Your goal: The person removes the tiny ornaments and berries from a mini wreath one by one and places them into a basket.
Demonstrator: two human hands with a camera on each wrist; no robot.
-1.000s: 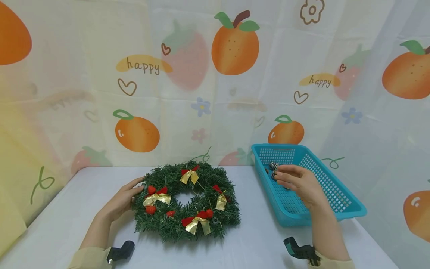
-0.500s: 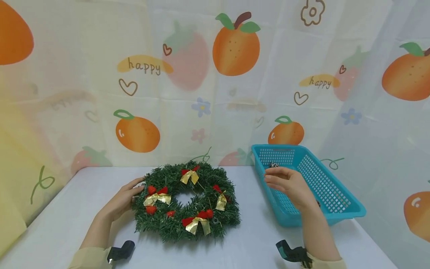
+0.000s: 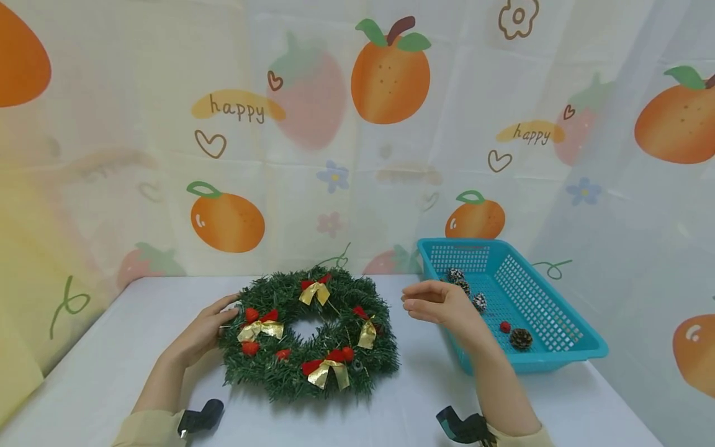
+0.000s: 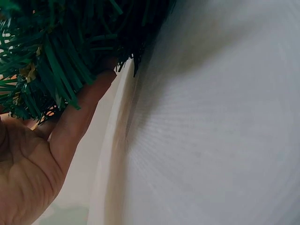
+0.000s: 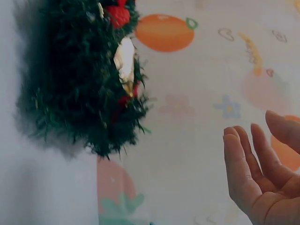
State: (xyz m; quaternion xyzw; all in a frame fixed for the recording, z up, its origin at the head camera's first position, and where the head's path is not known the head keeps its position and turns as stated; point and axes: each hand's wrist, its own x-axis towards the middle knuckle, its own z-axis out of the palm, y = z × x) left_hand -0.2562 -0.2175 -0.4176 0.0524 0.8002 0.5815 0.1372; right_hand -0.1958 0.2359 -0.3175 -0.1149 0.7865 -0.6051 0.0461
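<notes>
A green wreath (image 3: 262, 369) with red and gold bows and red berries lies on the white table. My left hand (image 3: 198, 335) holds its left edge; the left wrist view shows a finger (image 4: 84, 108) against the green needles, while other fingertips are hidden among them. My right hand (image 3: 444, 307) is in the air between the wreath and a blue basket (image 3: 581, 355). Its fingers are loosely bent, the thumb stands apart, and nothing is between them in the right wrist view. The wreath's right side (image 5: 84, 89) is a short way from that hand.
Inside the basket are several pine cones, one brown pine cone (image 3: 521, 339) near the front, and a red berry (image 3: 505, 326). A fruit-print cloth (image 3: 357, 205) hangs behind the table (image 3: 408, 410). Black wrist cameras sit on both wrists.
My right hand has moved left from over the basket toward the wreath, uncovering the pine cones and red berry. My left hand and the wreath stay in place.
</notes>
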